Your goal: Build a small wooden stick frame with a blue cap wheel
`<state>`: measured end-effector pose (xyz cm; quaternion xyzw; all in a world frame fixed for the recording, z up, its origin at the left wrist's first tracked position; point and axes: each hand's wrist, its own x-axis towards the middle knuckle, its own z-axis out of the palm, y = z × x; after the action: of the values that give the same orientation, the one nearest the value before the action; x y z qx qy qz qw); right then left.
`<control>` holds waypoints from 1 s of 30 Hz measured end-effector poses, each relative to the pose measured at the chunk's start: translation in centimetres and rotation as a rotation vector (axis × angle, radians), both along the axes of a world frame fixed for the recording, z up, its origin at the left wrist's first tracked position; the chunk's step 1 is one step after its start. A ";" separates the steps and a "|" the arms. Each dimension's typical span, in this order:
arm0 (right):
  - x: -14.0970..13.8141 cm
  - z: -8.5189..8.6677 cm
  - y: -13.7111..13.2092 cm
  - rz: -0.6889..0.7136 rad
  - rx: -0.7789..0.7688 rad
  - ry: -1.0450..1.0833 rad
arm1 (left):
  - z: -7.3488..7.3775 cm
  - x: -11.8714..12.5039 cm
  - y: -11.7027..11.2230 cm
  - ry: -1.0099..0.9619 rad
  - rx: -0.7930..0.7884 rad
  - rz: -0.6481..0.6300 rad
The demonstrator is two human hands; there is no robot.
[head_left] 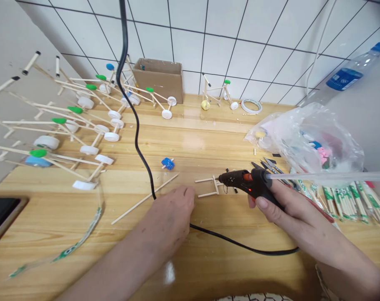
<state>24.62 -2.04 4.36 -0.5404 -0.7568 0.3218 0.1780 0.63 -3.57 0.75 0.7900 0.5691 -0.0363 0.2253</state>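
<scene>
My right hand (287, 209) is wrapped round a black hot glue gun (240, 179), with a red light lit on its side and a clear glue stick out of the back. The gun's nozzle is at a small frame of thin wooden sticks (215, 186) lying on the table. My left hand (174, 213) is closed just left of that frame, its fingertips mostly hidden, and rests over the black cord (143, 161). Beside it lie a long wooden stick (143, 200) and a blue piece with a short stick through it (168, 163).
Several stick tricycles with white wheels and green seats (86, 159) stand at the left; another stick model (219, 94) is at the back. A cardboard box (158, 79), tape roll (251, 106), plastic bag (309, 138), scissors (273, 165), wrapped sticks (349, 200) and bottle (343, 79) surround the workspace.
</scene>
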 end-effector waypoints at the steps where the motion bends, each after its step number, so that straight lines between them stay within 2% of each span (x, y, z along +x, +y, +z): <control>1: 0.0 -0.1 0.1 0.030 -0.019 -0.018 | 0.0 0.0 0.0 0.002 0.003 -0.002; 7: 0.0 -0.7 0.3 0.078 -0.065 -0.096 | -0.1 0.1 0.0 0.016 -0.001 -0.006; 30: -0.5 -0.4 0.6 0.052 -0.015 -0.003 | -0.1 -0.1 0.0 0.016 0.003 -0.011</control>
<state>24.07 -1.46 4.00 -0.5225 -0.7684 0.3310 0.1643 0.58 -3.59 0.68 0.7930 0.5666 -0.0432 0.2194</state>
